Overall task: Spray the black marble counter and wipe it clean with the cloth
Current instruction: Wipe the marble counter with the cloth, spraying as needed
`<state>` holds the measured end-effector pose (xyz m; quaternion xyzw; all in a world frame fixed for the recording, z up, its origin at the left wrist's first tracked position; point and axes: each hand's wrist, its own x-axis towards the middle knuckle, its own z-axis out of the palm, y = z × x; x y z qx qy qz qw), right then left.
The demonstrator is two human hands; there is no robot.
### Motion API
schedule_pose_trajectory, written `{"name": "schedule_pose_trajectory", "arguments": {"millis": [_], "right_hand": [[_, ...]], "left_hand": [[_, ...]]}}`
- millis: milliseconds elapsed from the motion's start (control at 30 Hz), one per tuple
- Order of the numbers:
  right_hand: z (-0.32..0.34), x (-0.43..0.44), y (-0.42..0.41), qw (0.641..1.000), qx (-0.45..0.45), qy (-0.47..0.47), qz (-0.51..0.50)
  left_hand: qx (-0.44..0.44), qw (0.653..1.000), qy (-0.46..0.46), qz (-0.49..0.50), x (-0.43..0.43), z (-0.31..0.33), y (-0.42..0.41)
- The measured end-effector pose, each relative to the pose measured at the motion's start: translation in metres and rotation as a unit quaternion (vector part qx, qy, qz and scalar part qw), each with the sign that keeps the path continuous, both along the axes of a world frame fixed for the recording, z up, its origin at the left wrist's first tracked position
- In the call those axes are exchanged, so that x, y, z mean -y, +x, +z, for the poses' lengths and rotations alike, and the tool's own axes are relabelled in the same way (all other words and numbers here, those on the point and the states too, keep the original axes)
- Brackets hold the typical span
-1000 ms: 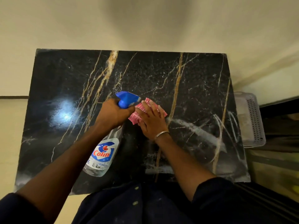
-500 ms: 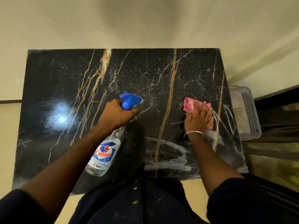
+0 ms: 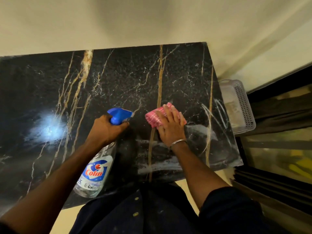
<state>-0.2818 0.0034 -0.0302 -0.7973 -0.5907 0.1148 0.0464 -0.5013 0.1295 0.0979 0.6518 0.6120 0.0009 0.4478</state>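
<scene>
Black marble bench (image 3: 118, 78), wiping seemingly midway: right hand (image 3: 170, 127) spread flat, pressing the pink cloth (image 3: 154, 118) centre-right; left hand (image 3: 106, 130) grips the spray bottle (image 3: 94, 174); white smears (image 3: 158, 166) show near-right (left looks unwiped).

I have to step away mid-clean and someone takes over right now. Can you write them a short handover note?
Left hand: grips the spray bottle by its neck, nozzle pointing right towards the cloth.
Right hand: flat, fingers straight, pressing the pink cloth onto the black marble counter, right of centre.
Done: spray is down; wet smears show on the right part and along the near edge.
Left: wipe those smears away, then probably spray and wipe the left half, where no streaks show.
</scene>
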Motion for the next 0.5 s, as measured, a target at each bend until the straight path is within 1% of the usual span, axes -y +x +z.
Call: {"name": "schedule_pose_trajectory", "arguments": {"millis": [133, 200, 333, 400, 500], "right_hand": [[0.001, 0.024, 0.081, 0.992, 0.016, -0.008, -0.128], [0.003, 0.027, 0.105, 0.982, 0.019, -0.001, -0.189], [0.001, 0.023, 0.096, 0.965, 0.016, 0.012, -0.260], [0.003, 0.019, 0.075, 0.966, 0.006, 0.009, -0.258], [0.004, 0.021, 0.033, 0.988, -0.001, 0.005, -0.154]], "left_hand": [[0.000, 1.000, 0.013, -0.007, 0.003, 0.003, 0.015], [0.005, 1.000, 0.017, -0.006, 0.003, 0.005, 0.021], [0.005, 1.000, 0.015, 0.010, 0.003, 0.009, 0.032], [0.001, 1.000, 0.019, 0.024, 0.005, 0.010, 0.037], [-0.001, 0.999, 0.012, 0.035, 0.010, 0.012, 0.049]]}}
